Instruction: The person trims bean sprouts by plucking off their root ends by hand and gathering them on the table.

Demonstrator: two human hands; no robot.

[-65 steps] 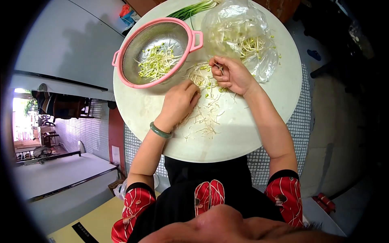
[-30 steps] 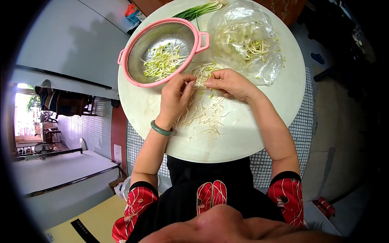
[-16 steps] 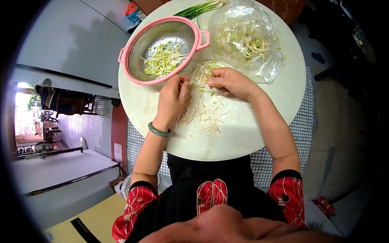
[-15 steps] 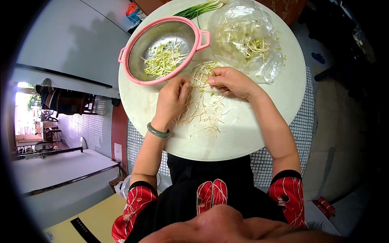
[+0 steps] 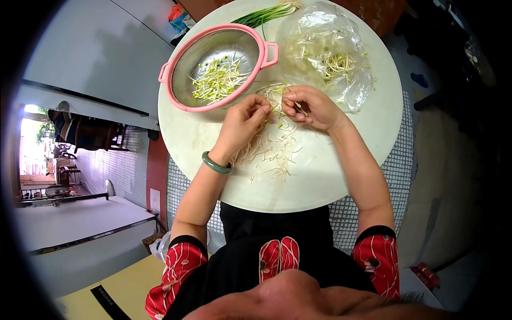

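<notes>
My left hand (image 5: 244, 122), with a green bangle on its wrist, is closed in a pinch just below the colander's edge. What its fingertips hold is too small to make out. Close beside it, my right hand (image 5: 310, 108) has its fingers curled around a bean sprout, a bit of which shows at the fingers. Under and between the hands lie loose bean sprouts (image 5: 273, 89), and nearer my body are scattered thin root ends (image 5: 277, 156). A pink-rimmed mesh colander (image 5: 263, 49) stands to the left, with yellow-green sprouts (image 5: 217, 80) inside.
At the back right sits a clear plastic bag (image 5: 314, 26) with more sprouts (image 5: 340, 65) in it. Green onions (image 5: 261, 15) lie at the far edge of the round white table (image 5: 373, 133). The colander's handle (image 5: 271, 54) points toward the bag.
My left hand has moved up and right, closer to my right hand, its fingertips now pinched near the other's. My right hand has turned slightly and curled its fingers more.
</notes>
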